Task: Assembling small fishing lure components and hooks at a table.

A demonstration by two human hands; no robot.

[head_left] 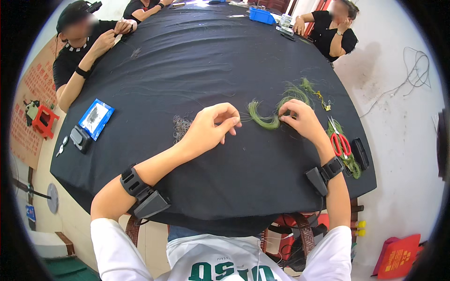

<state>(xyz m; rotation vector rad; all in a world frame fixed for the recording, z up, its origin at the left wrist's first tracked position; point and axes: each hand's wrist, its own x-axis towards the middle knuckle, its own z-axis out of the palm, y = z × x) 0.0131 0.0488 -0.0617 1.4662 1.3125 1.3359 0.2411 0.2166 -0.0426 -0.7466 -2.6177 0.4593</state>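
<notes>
Over the middle of the black-covered table, my left hand (211,125) has thumb and forefinger pinched on the ends of thin strands (245,115). They stretch right toward a curved bundle of green thread (262,121). My right hand (301,121) pinches the same bundle, its fingertips partly hiding where it grips. More loose green thread (295,92) fans out behind the right hand. A tangle of fine dark hooks or wire pieces (181,127), too small to tell, lies just left of my left hand.
Red-handled scissors (341,143) lie on more green thread beside my right forearm, next to a black case (360,153). A blue packet (96,118) and black box (80,139) sit at the left. A co-worker (79,51) handles something small; others sit farther back near a blue bin (262,16).
</notes>
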